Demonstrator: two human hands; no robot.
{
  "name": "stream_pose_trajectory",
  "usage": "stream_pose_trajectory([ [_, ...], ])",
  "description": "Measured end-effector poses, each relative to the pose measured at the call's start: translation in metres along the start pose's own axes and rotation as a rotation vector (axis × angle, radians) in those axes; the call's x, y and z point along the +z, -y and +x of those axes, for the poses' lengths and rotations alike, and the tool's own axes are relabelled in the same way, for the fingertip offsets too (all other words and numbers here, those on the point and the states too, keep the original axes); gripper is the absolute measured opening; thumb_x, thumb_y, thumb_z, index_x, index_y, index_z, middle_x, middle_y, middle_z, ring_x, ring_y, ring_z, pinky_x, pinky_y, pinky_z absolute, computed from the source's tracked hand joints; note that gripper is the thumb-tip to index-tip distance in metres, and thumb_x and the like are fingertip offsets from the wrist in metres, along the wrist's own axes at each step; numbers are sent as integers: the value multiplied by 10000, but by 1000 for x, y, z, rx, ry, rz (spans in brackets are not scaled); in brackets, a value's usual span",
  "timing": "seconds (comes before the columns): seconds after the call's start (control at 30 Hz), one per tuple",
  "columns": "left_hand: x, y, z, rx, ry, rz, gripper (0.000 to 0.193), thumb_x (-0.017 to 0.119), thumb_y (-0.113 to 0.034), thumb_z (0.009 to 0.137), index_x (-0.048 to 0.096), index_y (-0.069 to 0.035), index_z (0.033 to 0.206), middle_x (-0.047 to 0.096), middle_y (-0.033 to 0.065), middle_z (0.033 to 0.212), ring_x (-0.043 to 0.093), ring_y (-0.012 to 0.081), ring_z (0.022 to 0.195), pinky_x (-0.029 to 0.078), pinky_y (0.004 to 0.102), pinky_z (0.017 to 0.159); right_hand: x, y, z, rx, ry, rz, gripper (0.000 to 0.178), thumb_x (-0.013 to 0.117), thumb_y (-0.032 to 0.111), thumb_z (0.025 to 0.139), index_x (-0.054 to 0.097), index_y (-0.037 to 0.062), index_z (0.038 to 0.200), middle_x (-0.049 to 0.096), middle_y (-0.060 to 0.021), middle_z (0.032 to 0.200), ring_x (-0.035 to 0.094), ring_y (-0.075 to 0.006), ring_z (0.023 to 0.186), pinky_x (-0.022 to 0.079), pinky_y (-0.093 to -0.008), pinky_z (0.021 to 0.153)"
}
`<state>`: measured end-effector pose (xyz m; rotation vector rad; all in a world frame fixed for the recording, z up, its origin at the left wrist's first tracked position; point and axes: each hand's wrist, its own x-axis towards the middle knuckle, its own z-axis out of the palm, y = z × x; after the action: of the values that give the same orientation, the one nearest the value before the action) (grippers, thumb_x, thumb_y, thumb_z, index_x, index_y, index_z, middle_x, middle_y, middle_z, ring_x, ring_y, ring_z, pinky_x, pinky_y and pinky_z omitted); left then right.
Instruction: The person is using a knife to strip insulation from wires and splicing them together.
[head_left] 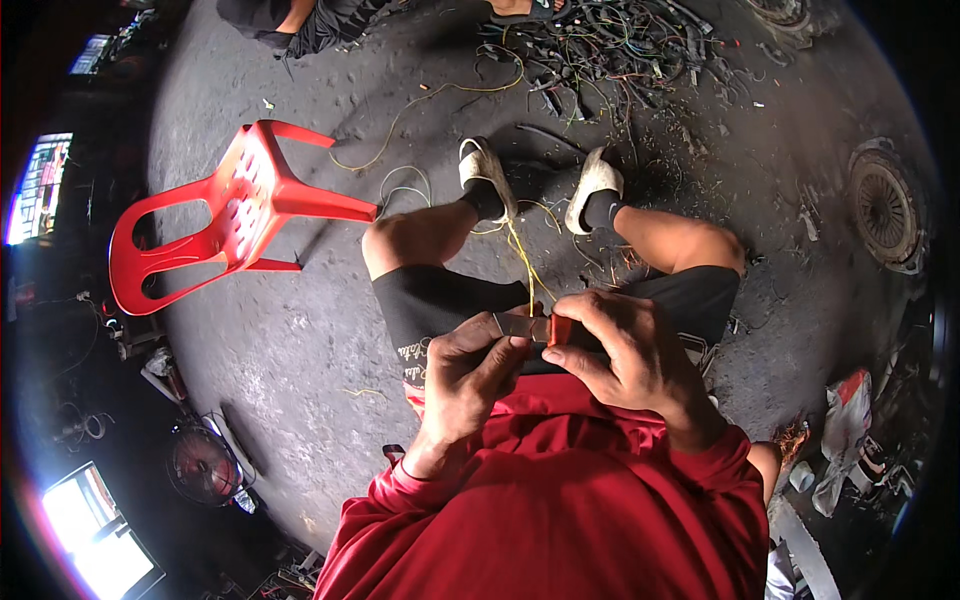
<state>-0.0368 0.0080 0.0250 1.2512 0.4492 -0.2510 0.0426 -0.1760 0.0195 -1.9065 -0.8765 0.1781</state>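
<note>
Left grip (468, 375) pinches metal strip (515, 325), right grip (630, 352) pinches red piece (561, 329); a slip under force could cut.

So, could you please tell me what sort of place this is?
It looks like a workshop, perhaps for vehicle repair: a heap of tangled wires and a round metal part lie on the dirty dark floor.

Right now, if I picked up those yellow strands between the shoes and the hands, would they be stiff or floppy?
The yellow strands would probably flop, being thin and curving near the left shoe. They look slender enough to feel light. Crossing each other, they might tangle.
</note>
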Motion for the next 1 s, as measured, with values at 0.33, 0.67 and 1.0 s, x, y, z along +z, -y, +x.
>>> stream_pose_trajectory([
  [0.33,-2,-4,-3,15,-15,-32,207,588,-84,929,666,29,1084,523,4,778,443,32,545,304,185,464,3,-4,2,-43,-23,-68,289,715,172,803,553,26,992,624,-128,823,638,-315,715,507,-380,622],
  [0.67,-4,-2,-1,3,-1,-99,208,585,-95,933,666,15,1090,567,14,783,455,40,550,333,178,478,-19,-16,-7,116,-164,-71,238,672,147,851,554,28,1020,642,-111,803,654,-283,715,504,-369,613],
  [1.0,1,-3,-2,6,-44,17,195,590,-138,941,681,-19,1066,546,-37,690,419,11,545,327,170,484,2,2,1,1,45,-71,308,695,239,826,552,27,997,623,-119,824,639,-316,697,512,-385,595],
])
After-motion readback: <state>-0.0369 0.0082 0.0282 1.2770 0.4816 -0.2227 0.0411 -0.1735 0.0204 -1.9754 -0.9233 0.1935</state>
